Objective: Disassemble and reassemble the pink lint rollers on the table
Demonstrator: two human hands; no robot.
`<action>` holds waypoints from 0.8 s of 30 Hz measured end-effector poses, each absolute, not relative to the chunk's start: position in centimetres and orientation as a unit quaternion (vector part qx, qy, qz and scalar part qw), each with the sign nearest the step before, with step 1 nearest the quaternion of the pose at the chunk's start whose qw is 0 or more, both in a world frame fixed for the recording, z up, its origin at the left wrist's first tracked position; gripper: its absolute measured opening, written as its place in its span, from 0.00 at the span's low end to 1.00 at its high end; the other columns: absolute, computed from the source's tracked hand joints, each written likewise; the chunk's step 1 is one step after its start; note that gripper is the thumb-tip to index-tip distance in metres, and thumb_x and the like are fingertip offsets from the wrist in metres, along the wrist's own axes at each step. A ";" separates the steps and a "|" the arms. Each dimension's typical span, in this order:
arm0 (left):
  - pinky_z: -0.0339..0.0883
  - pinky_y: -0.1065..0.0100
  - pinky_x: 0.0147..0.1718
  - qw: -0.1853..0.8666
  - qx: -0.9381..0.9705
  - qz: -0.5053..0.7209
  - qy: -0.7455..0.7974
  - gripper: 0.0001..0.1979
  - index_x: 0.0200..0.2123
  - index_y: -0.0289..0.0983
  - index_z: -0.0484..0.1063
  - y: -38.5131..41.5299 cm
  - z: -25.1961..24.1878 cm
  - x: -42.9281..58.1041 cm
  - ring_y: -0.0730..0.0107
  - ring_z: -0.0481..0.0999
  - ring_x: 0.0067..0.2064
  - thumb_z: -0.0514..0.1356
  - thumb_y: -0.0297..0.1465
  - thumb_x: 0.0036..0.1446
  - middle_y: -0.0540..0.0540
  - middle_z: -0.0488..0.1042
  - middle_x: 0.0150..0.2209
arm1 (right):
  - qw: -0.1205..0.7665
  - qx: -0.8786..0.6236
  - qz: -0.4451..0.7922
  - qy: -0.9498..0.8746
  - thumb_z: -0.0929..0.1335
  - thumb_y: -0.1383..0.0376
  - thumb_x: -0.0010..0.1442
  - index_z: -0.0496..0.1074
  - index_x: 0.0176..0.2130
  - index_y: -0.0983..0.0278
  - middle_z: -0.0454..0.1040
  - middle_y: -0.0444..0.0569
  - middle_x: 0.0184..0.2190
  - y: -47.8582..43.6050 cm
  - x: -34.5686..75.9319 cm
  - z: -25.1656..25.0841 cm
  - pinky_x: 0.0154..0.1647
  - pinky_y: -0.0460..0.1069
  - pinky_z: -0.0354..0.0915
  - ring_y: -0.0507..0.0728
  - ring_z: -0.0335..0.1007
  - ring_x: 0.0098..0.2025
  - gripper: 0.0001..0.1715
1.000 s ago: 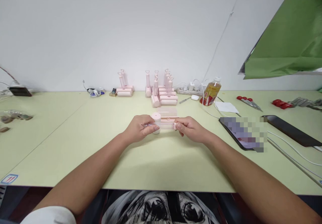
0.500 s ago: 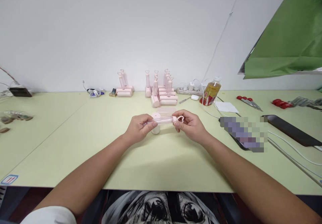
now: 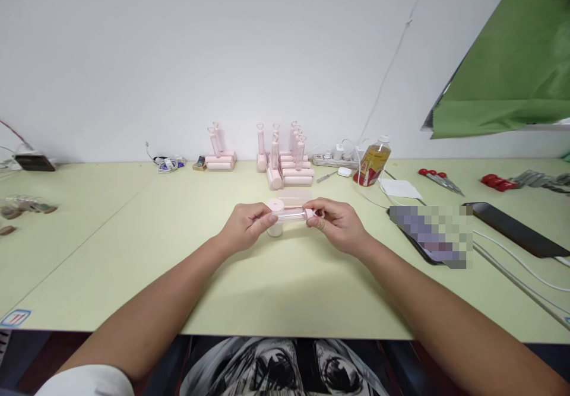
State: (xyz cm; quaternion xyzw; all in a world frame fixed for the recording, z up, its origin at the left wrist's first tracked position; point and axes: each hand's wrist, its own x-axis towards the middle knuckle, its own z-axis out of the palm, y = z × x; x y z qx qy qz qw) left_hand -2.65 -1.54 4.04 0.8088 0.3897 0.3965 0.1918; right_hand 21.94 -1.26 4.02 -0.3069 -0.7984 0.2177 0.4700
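Note:
Between my two hands lies a clear pink tube (image 3: 291, 215), roughly level above the table. My left hand (image 3: 246, 225) pinches its left end, which the thumb and fingers hide. My right hand (image 3: 337, 224) is closed on the pink cap end, its fingers covering most of the loop there. Just behind the tube stands a short cylinder (image 3: 275, 230) with a pink top and a whitish body. A translucent pink piece (image 3: 295, 198) is beyond it, partly hidden.
Pink blocks (image 3: 298, 176) with upright looped tubes stand by the wall, with another small group (image 3: 220, 163) to their left. To the right are a drink bottle (image 3: 373, 163), a power strip (image 3: 333, 161), a phone (image 3: 427, 238), a dark phone (image 3: 519, 230) and red-handled tools (image 3: 439, 179).
My right fingers have shifted over the loop, so less of it shows. The tube sits slightly lower in view, leaving more of the cylinder's pink top visible.

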 end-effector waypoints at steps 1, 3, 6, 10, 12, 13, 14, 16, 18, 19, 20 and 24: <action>0.55 0.75 0.21 0.191 0.807 0.399 0.391 0.21 0.27 0.35 0.72 -1.5 4.1 -2.7 0.78 0.62 0.21 0.53 0.44 0.61 0.53 0.66 0.19 | 0.468 -0.307 0.208 -0.802 0.68 0.59 0.60 0.76 0.41 0.63 0.76 0.48 0.31 -1.3 21.9 4.0 0.31 0.47 0.64 0.52 0.67 0.29 0.12; 0.55 0.75 0.21 0.186 0.802 0.409 0.395 0.20 0.26 0.35 0.71 -1.5 4.1 -2.6 0.78 0.61 0.21 0.53 0.44 0.61 0.53 0.65 0.19 | 0.469 -0.310 0.193 -0.804 0.68 0.59 0.60 0.76 0.41 0.63 0.76 0.48 0.31 -1.4 21.9 4.0 0.31 0.47 0.64 0.52 0.68 0.29 0.12; 0.55 0.74 0.21 0.179 0.795 0.418 0.402 0.20 0.26 0.35 0.71 -1.5 4.0 -2.5 0.78 0.61 0.21 0.54 0.44 0.61 0.53 0.64 0.18 | 0.477 -0.318 0.189 -0.797 0.68 0.59 0.60 0.76 0.40 0.64 0.76 0.47 0.29 -1.4 21.8 3.9 0.29 0.47 0.64 0.52 0.68 0.27 0.12; 0.56 0.74 0.22 0.172 0.798 0.414 0.401 0.19 0.27 0.35 0.71 -1.5 3.8 -2.4 0.77 0.62 0.22 0.55 0.44 0.60 0.53 0.66 0.20 | 0.480 -0.329 0.227 -0.781 0.68 0.58 0.59 0.75 0.41 0.65 0.74 0.46 0.24 -1.4 21.7 3.7 0.27 0.46 0.65 0.52 0.69 0.25 0.14; 0.56 0.74 0.22 0.168 0.800 0.414 0.401 0.19 0.27 0.35 0.71 -1.5 3.7 -2.4 0.77 0.63 0.23 0.55 0.44 0.60 0.52 0.67 0.21 | 0.480 -0.333 0.263 -0.768 0.68 0.57 0.59 0.75 0.41 0.66 0.73 0.45 0.22 -1.4 21.6 3.5 0.25 0.46 0.66 0.52 0.69 0.23 0.16; 0.57 0.74 0.23 0.167 0.800 0.414 0.401 0.19 0.28 0.35 0.71 -1.5 3.7 -2.4 0.77 0.63 0.23 0.55 0.45 0.60 0.52 0.68 0.21 | 0.480 -0.335 0.282 -0.760 0.69 0.57 0.58 0.74 0.41 0.66 0.72 0.44 0.22 -1.4 21.6 3.5 0.25 0.47 0.66 0.52 0.70 0.23 0.16; 0.57 0.74 0.23 0.167 0.800 0.414 0.401 0.19 0.28 0.35 0.71 -1.5 3.7 -2.4 0.77 0.64 0.23 0.55 0.45 0.60 0.52 0.68 0.21 | 0.480 -0.337 0.298 -0.753 0.69 0.56 0.58 0.74 0.41 0.66 0.72 0.44 0.22 -1.4 21.6 3.4 0.24 0.47 0.66 0.52 0.70 0.22 0.17; 0.57 0.74 0.23 0.165 0.801 0.416 0.398 0.19 0.28 0.35 0.71 -1.5 3.7 -2.4 0.77 0.64 0.23 0.55 0.45 0.60 0.52 0.69 0.21 | 0.482 -0.340 0.324 -0.740 0.69 0.55 0.57 0.73 0.41 0.66 0.71 0.43 0.22 -1.4 21.5 3.4 0.23 0.47 0.67 0.52 0.71 0.21 0.17; 0.57 0.74 0.23 0.158 0.803 0.417 0.395 0.18 0.29 0.35 0.72 -1.5 3.7 -2.4 0.77 0.64 0.23 0.55 0.44 0.60 0.52 0.69 0.21 | 0.485 -0.342 0.341 -0.729 0.70 0.55 0.56 0.73 0.41 0.66 0.70 0.43 0.22 -1.4 21.4 3.3 0.23 0.48 0.68 0.52 0.71 0.21 0.18; 0.57 0.74 0.23 0.154 0.804 0.417 0.394 0.18 0.29 0.35 0.72 -1.5 3.7 -2.4 0.77 0.64 0.23 0.56 0.44 0.60 0.52 0.68 0.21 | 0.487 -0.343 0.347 -0.724 0.70 0.54 0.56 0.73 0.41 0.65 0.70 0.43 0.22 -1.5 21.3 3.3 0.23 0.48 0.68 0.53 0.71 0.21 0.19; 0.57 0.74 0.23 0.149 0.806 0.416 0.394 0.18 0.29 0.35 0.72 -1.5 3.7 -2.4 0.77 0.64 0.22 0.55 0.44 0.60 0.52 0.68 0.21 | 0.490 -0.345 0.352 -0.719 0.71 0.53 0.55 0.73 0.41 0.65 0.69 0.42 0.23 -1.5 21.2 3.2 0.23 0.48 0.68 0.53 0.72 0.21 0.19; 0.57 0.74 0.23 0.117 0.813 0.411 0.395 0.17 0.29 0.36 0.71 -1.7 3.7 -2.3 0.76 0.65 0.23 0.56 0.44 0.60 0.52 0.69 0.21 | 0.503 -0.354 0.370 -0.696 0.71 0.52 0.55 0.72 0.40 0.65 0.69 0.41 0.22 -1.4 21.0 3.1 0.22 0.48 0.68 0.52 0.71 0.20 0.20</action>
